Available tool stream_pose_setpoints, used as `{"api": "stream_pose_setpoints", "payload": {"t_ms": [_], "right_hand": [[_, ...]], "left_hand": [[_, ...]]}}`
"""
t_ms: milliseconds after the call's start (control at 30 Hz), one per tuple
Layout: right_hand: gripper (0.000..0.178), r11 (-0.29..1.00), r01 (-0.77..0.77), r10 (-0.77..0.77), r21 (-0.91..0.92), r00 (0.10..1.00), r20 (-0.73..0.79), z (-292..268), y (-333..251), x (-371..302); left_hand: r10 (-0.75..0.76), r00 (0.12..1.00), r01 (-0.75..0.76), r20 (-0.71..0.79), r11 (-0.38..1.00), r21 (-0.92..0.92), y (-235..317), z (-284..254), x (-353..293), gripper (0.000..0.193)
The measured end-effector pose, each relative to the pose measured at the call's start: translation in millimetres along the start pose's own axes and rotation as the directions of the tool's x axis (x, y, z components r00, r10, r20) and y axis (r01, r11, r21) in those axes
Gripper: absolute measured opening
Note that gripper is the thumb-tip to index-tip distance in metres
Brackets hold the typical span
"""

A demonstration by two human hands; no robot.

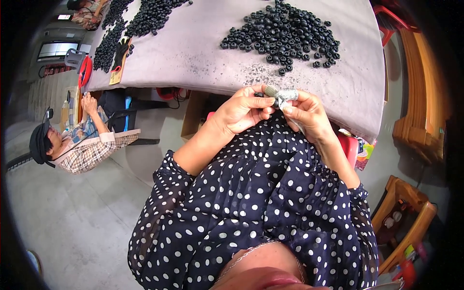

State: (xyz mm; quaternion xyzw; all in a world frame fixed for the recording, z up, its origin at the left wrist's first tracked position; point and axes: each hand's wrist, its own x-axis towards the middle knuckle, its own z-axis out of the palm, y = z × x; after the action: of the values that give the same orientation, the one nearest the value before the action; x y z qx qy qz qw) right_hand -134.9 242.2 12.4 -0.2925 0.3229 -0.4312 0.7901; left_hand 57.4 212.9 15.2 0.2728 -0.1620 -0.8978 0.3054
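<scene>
Both my hands meet in front of my chest, just before the table's near edge. My left hand [244, 110] is closed, thumb against fingers, on a small black ring-shaped piece [276, 103]. Another bit of black shows behind its fingers. A grey-green wrap [271, 91] covers its index fingertip. My right hand [309, 113] pinches a whitish-grey cloth [285, 102] against the black piece; a pale grey wrap [289, 94] sits around its index fingertip. Past my hands, a big pile of black ring-shaped pieces [282, 36] lies on the grey-covered table [193, 58].
Dark specks [263, 75] dot the cover between pile and edge. More black pieces [152, 17] lie at the far left, near a black glove [120, 54]. A seated person [72, 150] works at left. A wooden chair [408, 217] and red stool [349, 147] stand at right.
</scene>
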Motion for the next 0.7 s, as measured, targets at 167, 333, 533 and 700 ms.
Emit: {"api": "stream_pose_setpoints", "payload": {"t_ms": [167, 333, 533, 700], "right_hand": [[0.032, 0.996, 0.023, -0.031, 0.089, 0.995, 0.098, -2.0, 1.0, 0.6], [0.036, 0.998, 0.051, -0.054, 0.026, 0.991, 0.121, 1.4, -0.5, -0.7], [0.037, 0.999, 0.031, -0.035, 0.028, 0.991, 0.129, 1.3, -1.7, -1.0], [0.037, 0.999, 0.01, -0.014, 0.033, 0.992, 0.125, -0.4, -1.2, -1.2]], "left_hand": [[-0.008, 1.0, 0.007, -0.006, 1.0, -0.011, 2.0, 0.5, 0.7, 0.014], [0.027, 0.999, -0.027, -0.024, 1.0, 0.016, 3.5, -0.3, 0.0, 0.016], [0.033, 0.999, -0.033, -0.023, 0.999, 0.005, 1.3, -0.7, -0.1, 0.016], [0.04, 0.999, -0.04, 0.002, 0.999, 0.002, 0.3, -1.2, -0.6, 0.015]]}}
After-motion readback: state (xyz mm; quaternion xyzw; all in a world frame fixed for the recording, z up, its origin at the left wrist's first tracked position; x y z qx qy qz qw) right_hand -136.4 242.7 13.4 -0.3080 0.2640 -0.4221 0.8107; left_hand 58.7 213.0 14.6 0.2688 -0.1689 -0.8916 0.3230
